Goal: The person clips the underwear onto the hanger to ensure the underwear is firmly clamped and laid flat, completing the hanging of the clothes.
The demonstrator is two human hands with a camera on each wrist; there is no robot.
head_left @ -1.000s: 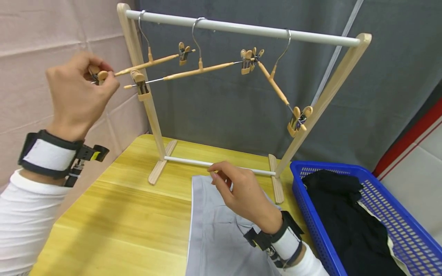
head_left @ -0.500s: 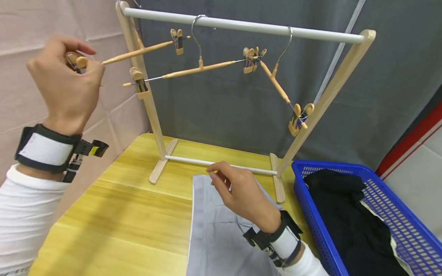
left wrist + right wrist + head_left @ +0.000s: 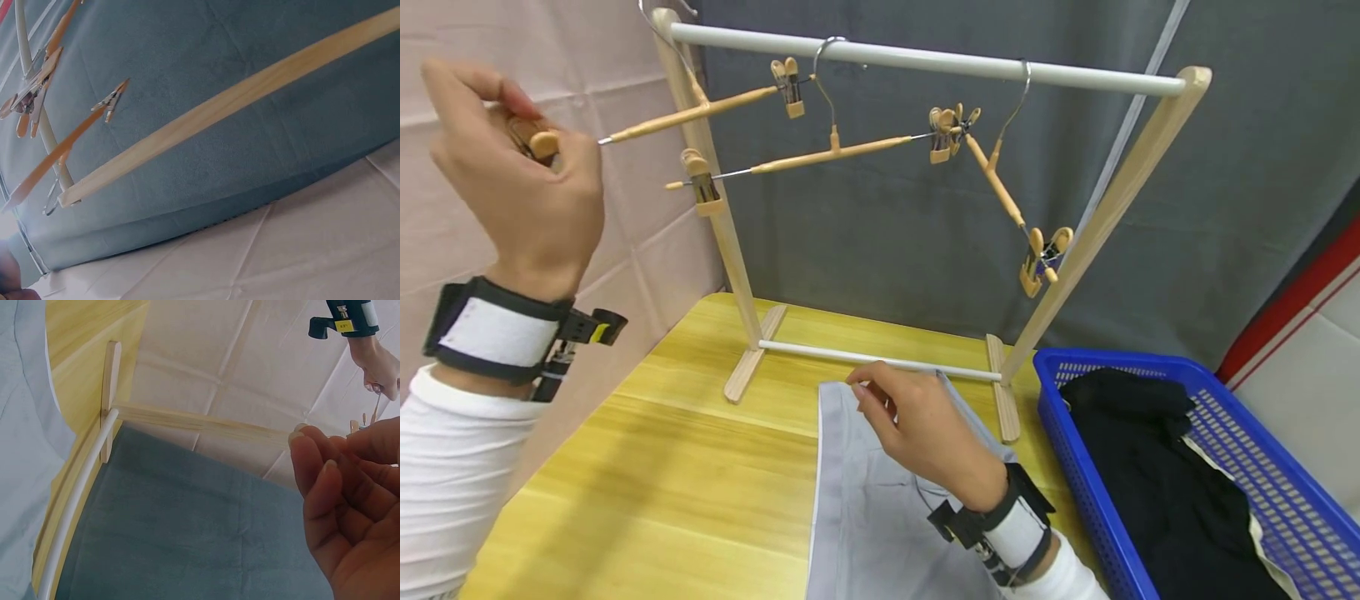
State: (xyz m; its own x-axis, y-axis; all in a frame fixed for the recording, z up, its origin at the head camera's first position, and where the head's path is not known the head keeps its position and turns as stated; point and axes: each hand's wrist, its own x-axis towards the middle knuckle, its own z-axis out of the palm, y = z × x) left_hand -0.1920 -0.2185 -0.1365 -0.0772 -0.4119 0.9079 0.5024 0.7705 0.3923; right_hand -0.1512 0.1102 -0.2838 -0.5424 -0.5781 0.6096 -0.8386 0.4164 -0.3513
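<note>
The left hand (image 3: 520, 183) is raised beyond the tabletop's left edge, its fingers clamped on the wooden clip (image 3: 535, 142) at one end of a slim wooden clip hanger with a metal hook (image 3: 700, 108). That hanger's hook sits just above the left end of the white top rail (image 3: 925, 60) of the small wooden clothes rack (image 3: 707, 192), which stands at the far edge of the yellow wooden tabletop (image 3: 685, 467). Two more wooden clip hangers (image 3: 835, 150) hang on the rail, one near the middle and one tilted steeply toward the right post.

The right hand (image 3: 921, 429) rests over the far edge of a light grey garment (image 3: 865, 517) spread flat on the tabletop near its right side, just in front of the rack's lower white bar (image 3: 820, 352). Its fingers are loosely curled together, the tips at the cloth; I cannot tell whether they pinch it.

A blue plastic mesh basket (image 3: 1075, 467) holding dark clothing (image 3: 1157, 483) stands just beyond the right edge of the tabletop.
</note>
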